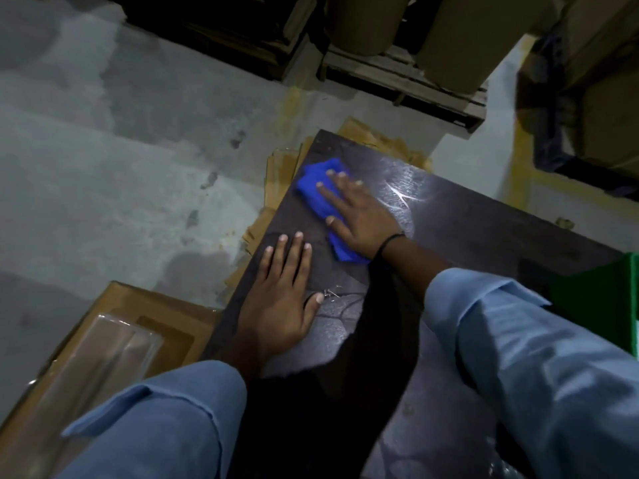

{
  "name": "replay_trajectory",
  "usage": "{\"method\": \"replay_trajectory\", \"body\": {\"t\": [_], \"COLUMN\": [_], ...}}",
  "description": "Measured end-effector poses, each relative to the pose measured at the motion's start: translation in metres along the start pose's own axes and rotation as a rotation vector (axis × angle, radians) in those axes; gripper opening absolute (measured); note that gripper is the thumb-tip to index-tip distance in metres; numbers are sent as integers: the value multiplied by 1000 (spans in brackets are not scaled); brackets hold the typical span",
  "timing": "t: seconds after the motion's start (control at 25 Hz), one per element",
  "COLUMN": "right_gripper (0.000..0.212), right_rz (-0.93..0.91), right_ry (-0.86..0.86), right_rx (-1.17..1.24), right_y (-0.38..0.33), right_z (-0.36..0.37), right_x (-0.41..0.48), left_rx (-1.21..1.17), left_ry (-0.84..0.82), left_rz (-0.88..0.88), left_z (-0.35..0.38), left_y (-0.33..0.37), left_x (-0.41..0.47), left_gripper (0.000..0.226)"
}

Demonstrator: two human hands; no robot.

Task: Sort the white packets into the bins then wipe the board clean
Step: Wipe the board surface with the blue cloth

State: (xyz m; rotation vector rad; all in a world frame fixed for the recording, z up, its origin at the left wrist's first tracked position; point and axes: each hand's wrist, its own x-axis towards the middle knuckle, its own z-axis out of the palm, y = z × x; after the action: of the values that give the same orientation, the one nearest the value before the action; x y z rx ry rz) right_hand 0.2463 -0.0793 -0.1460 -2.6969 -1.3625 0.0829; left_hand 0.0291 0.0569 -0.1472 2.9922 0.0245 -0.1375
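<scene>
Near us, the left hand [283,288] lies flat and open on the dark shiny board [484,229], holding nothing. Farther on, the right hand [359,216] presses straight fingers on a crumpled blue cloth [316,188] by the board's far left corner. We see no white packets, so we think only wiping is left.

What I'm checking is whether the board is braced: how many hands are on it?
2. The left hand lies flat on the board near its left edge; the right hand presses a blue cloth onto it farther away.
</scene>
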Motion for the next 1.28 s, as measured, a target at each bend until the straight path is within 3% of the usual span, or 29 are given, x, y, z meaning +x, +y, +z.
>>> {"method": "replay_trajectory", "body": {"t": [0.12,0.16,0.28,0.32,0.36,0.44,0.48,0.52,0.64,0.68,0.72,0.8,0.84,0.88,1.0,1.08,1.12,1.24,1.28], "right_gripper": [66,67,65,65,65,67,66,65,63,63,64,69,70,71,72,70,68,62,60], "right_rz": [628,607,-69,-147,-55,478,650,637,-17,-58,90,684,867,878,369,233,287,775,862], "right_ry": [63,67,-47,-48,-9,60,71,76,-28,-35,20,117,82,46,67,42,85,153,138], "right_rx": [70,83,4,-2,4,51,70,90,31,38,29,35,17,18,82,91,90,67,68], "right_y": [32,14,-21,-5,16,46,40,22,-21,-2,21,67,73,59,-34,-60,-55,-32,-38], "right_z": [-10,-7,10,5,0,-14,-14,-11,1,-3,-8,-27,-30,-27,0,7,5,-5,-7], "right_x": [27,34,24,28,36,45,43,34,-35,-49,-57,-58,-57,-56,-84,-119,-126,-121,-118], "left_rx": [-22,-29,-36,-33,-38,-46,-47,-52,-48,-37,-33,-43,-51,-57,-52,-67,-78,-64,-60], "left_ry": [8,7,17,19,15,18,23,22,24,21,20,33,39,40,62,78,92,88,81], "left_rz": [-1,-7,-12,-13,-8,3,0,-5,-16,-16,-6,3,-2,-2,3,18,30,28,22], "left_z": [-1,-1,0,0,-2,-2,-1,-1,1,2,2,3,3,3,6,8,8,9,9], "left_y": [-2,-3,-5,-5,-4,-2,-2,-3,-6,-7,-5,-2,-2,-2,-4,-5,-4,-2,-2], "left_x": [0,-1,0,1,1,-1,-1,-1,1,1,1,0,-1,0,-1,-1,-2,-3,-4], "left_gripper": [81,81,81,81,81,80,80,80,80,80,80,80,80,80,80,79,78,79,79]}}
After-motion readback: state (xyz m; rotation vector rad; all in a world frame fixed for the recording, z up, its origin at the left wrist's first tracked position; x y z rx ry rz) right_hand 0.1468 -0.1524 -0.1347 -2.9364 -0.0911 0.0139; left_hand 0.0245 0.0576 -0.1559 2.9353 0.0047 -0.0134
